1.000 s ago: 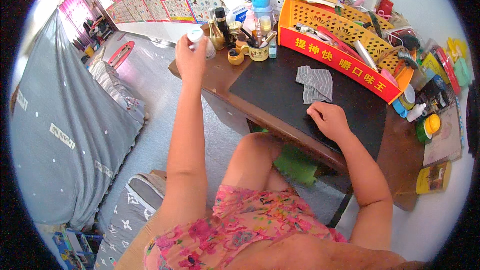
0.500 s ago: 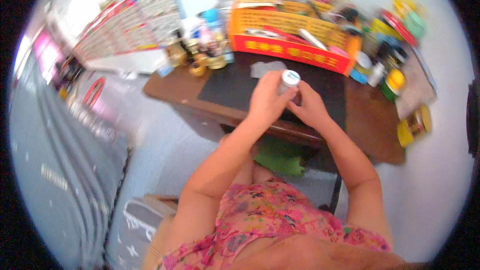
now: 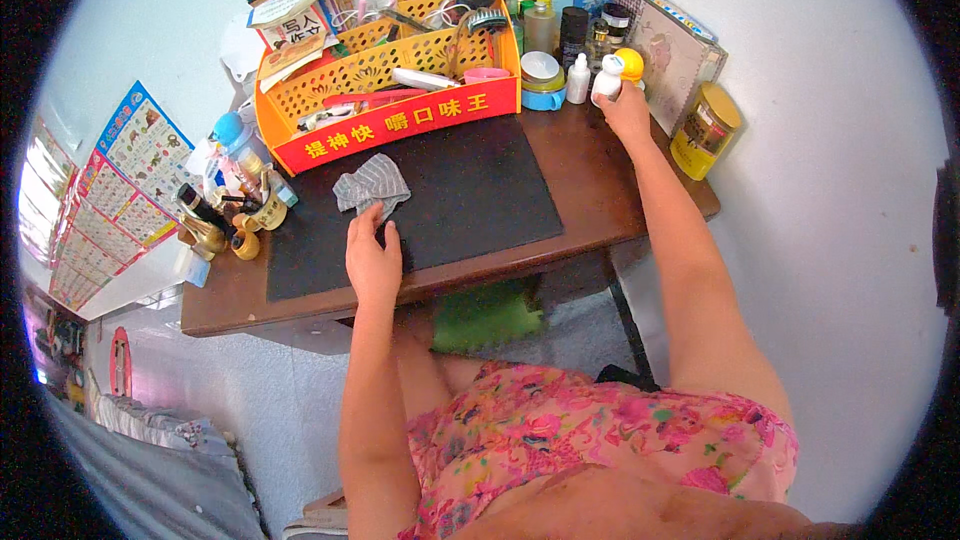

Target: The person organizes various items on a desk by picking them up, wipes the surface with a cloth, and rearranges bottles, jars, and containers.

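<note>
White bottle [image 3: 606,83] in grasp of right hand [image 3: 629,112], beside pointed bottle [image 3: 578,81]; striped cloth [image 3: 372,182] just at slack, unclenched left hand [image 3: 374,255].

The brown desk [image 3: 595,165] is showing a smooth wood-like sheen, while the black mat [image 3: 470,195] is looking matt. The striped cloth [image 3: 372,181] is looking soft and wrinkled, the white bottle [image 3: 606,83] resembling smooth plastic.

The garment [image 3: 600,440] I see is pale pink, thin-looking cloth, splashed with deeper pink flowers [image 3: 540,426] and touches of yellow and green. Below it the legs [image 3: 425,377] are bare. So are the left hand [image 3: 374,258] and right hand [image 3: 627,112].
</note>
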Available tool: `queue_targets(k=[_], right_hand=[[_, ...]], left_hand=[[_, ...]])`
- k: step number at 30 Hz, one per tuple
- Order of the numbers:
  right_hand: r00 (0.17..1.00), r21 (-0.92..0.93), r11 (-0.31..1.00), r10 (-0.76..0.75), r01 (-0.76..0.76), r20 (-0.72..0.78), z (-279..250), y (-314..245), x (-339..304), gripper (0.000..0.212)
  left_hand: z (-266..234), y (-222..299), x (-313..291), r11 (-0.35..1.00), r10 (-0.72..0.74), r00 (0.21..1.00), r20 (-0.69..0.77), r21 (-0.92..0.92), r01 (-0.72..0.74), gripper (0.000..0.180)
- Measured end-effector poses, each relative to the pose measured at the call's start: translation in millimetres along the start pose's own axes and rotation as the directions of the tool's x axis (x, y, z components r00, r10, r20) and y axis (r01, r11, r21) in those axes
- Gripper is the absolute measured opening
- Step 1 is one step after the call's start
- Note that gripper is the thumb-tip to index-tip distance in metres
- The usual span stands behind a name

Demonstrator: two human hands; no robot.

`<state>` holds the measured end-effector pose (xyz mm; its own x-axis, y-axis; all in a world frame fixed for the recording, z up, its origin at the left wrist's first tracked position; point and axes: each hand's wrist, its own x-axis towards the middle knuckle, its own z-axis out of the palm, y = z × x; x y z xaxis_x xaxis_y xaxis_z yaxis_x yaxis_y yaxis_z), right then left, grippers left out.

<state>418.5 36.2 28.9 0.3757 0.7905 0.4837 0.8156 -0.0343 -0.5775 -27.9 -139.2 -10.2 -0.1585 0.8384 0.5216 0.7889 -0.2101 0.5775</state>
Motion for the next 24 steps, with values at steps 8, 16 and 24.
queue_targets(k=[8,16,24], right_hand=[[0.997,-0.084,0.996,-0.032,0.026,-0.074,28.9,10.2,7.9,0.058],[0.996,-0.205,0.975,0.091,-0.089,0.001,28.4,4.4,-3.5,0.046],[0.979,-0.176,0.964,-0.184,0.198,0.091,24.3,21.0,-4.3,0.039]], left_hand=[[0.1,0.6,-3.0,1.0,0.028,1.0,-0.006,0.013,-0.028,0.032],[-0.2,3.7,-3.3,0.989,0.045,0.998,0.033,0.143,-0.049,0.032],[-0.2,5.6,-6.6,0.994,0.012,0.999,0.039,0.104,-0.016,0.03]])
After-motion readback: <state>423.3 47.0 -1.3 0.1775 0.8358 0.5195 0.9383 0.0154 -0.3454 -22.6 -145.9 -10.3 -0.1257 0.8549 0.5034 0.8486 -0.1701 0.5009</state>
